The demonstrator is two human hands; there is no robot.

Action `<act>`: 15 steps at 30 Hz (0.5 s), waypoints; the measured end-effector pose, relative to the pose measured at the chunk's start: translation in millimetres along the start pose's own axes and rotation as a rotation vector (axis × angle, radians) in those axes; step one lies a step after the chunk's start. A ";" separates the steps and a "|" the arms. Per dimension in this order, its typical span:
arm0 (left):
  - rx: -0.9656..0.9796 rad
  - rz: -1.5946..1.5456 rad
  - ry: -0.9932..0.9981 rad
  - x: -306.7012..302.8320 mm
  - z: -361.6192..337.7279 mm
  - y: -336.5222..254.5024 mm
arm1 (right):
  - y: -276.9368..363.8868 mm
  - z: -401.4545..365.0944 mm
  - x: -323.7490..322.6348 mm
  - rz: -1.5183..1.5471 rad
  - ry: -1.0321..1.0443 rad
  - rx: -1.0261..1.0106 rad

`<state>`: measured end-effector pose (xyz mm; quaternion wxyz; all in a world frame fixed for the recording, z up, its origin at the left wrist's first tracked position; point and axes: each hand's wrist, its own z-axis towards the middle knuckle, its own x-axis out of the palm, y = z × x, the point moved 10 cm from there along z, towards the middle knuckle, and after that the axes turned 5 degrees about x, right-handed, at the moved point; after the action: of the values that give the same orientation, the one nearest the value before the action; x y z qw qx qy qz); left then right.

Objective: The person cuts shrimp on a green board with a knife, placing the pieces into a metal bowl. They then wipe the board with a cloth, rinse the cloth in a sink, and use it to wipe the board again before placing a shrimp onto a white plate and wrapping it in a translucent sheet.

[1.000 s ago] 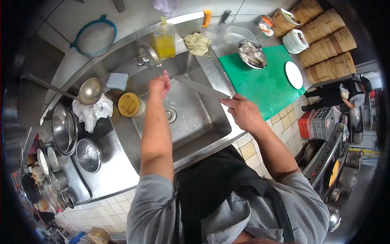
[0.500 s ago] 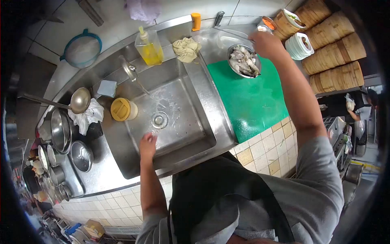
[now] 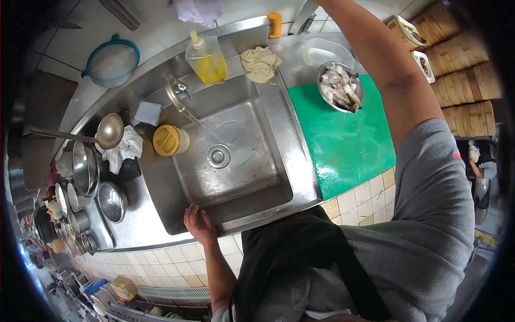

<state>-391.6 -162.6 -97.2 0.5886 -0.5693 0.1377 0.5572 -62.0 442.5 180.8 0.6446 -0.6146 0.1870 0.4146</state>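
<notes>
At the sink's front rim is my left hand [image 3: 200, 224], fingers apart with nothing in them. The steel sink [image 3: 236, 126] lies beyond it, and water runs from the faucet [image 3: 178, 92] into the basin. My right arm [image 3: 375, 43] stretches up past the top edge, which hides the hand. Close below that wrist slants a flat grey metal strip [image 3: 303, 17]. A metal bowl of fish-like pieces [image 3: 340, 88] rests on the green cutting board [image 3: 348, 145]. Behind the bowl sits a clear plastic container [image 3: 325, 52].
A yellow-lidded tub [image 3: 170, 140] stands inside the sink's left side. Along the back are a soap bottle [image 3: 208, 59] and a crumpled cloth [image 3: 260, 63]. To the left lie a ladle [image 3: 110, 131] and several metal bowls [image 3: 111, 202]. Bamboo steamers [image 3: 464, 80] are stacked at right.
My right hand has gone up and left from near the bowl, out of view. My left hand has drawn back from over the basin to the front rim, its fingers spreading. The view has shifted slightly.
</notes>
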 end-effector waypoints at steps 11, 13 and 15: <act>-0.048 -0.041 0.104 6.6 0.3 7.1 | 237.1 -116.3 74.4 0.641 0.001 -0.301; 0.007 -0.019 0.148 11.0 2.9 5.3 | 250.1 -145.5 98.4 0.627 -0.025 -0.164; -0.061 -0.142 0.118 13.2 0.0 16.5 | 251.5 -173.6 108.7 0.794 0.073 -0.069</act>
<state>-400.5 -160.5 -116.3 0.6000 -0.6271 0.1141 0.4834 -143.9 286.2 -91.3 0.4061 -0.5303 0.4184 0.6155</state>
